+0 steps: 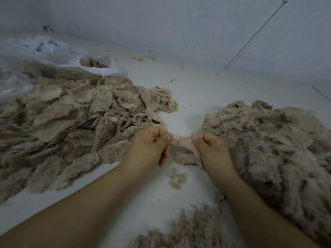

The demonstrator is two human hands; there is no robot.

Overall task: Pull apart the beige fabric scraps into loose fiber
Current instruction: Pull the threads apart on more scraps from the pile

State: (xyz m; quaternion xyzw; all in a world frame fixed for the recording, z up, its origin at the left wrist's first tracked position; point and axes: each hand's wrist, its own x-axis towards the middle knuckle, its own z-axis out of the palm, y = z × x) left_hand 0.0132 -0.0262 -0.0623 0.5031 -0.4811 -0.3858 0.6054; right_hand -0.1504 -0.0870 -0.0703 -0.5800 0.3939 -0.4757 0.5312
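Left hand (152, 144) and right hand (209, 147) are pinching a scrap (182, 149), its long axis stretching sideways between them.

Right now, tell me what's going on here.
A person sits over a pale floor, tearing up beige fabric. The left hand and right hand each pinch an end of one scrap stretched between them. A pile of whole scraps lies to the left, a fluffy heap of loose fiber to the right. A plastic bag holding more scraps sits behind.
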